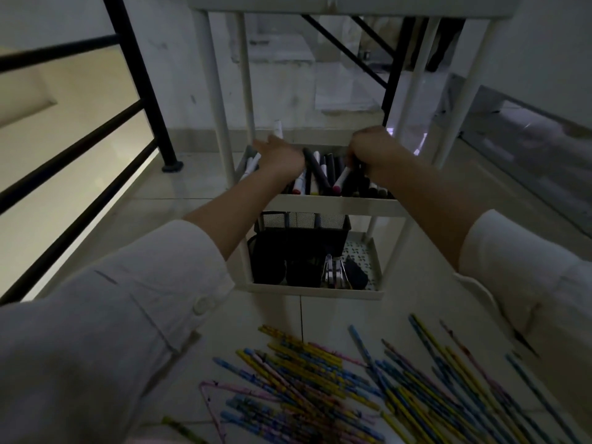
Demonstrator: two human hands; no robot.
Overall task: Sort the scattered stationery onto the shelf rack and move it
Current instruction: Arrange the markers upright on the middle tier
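A white shelf rack [339,203] stands on the floor in front of me. Its middle tray holds several black and white markers [323,174]. My left hand [280,155] lies over the markers at the tray's left side, fingers stretched out to the left. A white marker [278,129] sticks up just behind that hand. My right hand [373,149] is over the tray's right side, its fingers curled down around dark markers [355,168]. Several colourful pencils [368,379] lie scattered on the floor near me.
The bottom tray [368,293] holds a black mesh organiser [301,232], a metal stapler-like tool [333,270] and dark items. A black railing [96,139] runs along the left. A glass panel [528,149] stands at the right. The floor is pale tile.
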